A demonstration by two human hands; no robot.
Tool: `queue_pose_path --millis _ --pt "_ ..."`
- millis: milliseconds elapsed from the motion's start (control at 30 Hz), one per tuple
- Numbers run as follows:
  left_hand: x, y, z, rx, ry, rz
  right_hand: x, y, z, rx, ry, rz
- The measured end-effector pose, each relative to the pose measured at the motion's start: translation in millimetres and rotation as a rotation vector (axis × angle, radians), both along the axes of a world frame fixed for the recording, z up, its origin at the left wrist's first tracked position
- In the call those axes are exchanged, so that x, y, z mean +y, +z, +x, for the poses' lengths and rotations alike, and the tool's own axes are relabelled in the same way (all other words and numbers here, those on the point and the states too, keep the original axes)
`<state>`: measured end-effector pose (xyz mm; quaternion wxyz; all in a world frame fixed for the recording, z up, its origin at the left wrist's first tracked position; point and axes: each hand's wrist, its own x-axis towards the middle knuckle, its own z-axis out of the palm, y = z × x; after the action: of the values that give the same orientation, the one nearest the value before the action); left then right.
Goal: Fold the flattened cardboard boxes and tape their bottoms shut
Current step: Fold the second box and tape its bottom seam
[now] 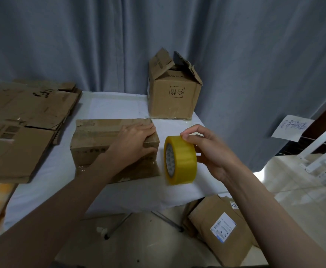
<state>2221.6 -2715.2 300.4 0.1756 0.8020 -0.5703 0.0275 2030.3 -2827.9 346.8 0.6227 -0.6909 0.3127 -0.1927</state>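
Observation:
A folded cardboard box [98,140] lies on the white table [110,107] in front of me. My left hand [133,142] presses flat on the box's top right corner, fingers spread over the edge. Just right of the box, my right hand [208,149] grips a roll of yellow packing tape [181,160], held upright with thumb and fingers around it. Whether a tape strip runs from the roll to the box is unclear.
An upright box [174,93] with open top flaps stands at the table's back right. Flattened boxes [23,120] are stacked on the left. More cardboard with a label [222,225] lies on the floor at lower right. Grey curtain behind; a white rack [322,155] at right.

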Motion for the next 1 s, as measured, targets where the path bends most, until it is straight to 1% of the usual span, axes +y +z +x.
queue_pose_path --millis 67,100,133,167,233,333,400,567,733,800,833,933,1000 --pt "2 11 -2 0.203 -0.024 -0.159 2 -1 0 -0.02 -0.004 -0.045" --pt "1 19 -5 0.267 -0.046 -0.248 3 -2 0 -0.023 -0.007 -0.069" --pt "0 27 -8 0.291 -0.07 -0.302 4 -2 1 -0.027 -0.008 -0.09" --pt "-1 35 -12 0.321 -0.097 -0.313 6 -2 2 -0.031 -0.014 -0.109" --pt "-4 44 -23 0.401 -0.141 -0.268 8 -2 4 -0.032 -0.037 -0.148" --pt "-9 48 -34 0.45 -0.127 -0.297 13 -2 6 -0.034 -0.079 -0.168" --pt "-11 50 -39 0.439 -0.097 -0.335 16 -2 5 -0.043 -0.104 -0.181" --pt "-20 48 -53 0.318 -0.047 -0.354 19 3 1 -0.089 -0.169 -0.181" --pt "-22 46 -53 0.302 -0.016 -0.346 19 6 -2 0.056 -0.035 -0.011" --pt "-22 45 -53 0.275 -0.016 -0.359 20 7 -2 0.037 -0.021 -0.046" --pt "-22 46 -53 0.262 -0.028 -0.385 21 9 -3 -0.004 -0.029 -0.083" --pt "-19 55 -56 0.241 -0.06 -0.526 22 16 -4 -0.12 -0.063 -0.146" --pt "-19 63 -62 0.231 -0.092 -0.597 18 16 -1 -0.124 -0.097 -0.193"
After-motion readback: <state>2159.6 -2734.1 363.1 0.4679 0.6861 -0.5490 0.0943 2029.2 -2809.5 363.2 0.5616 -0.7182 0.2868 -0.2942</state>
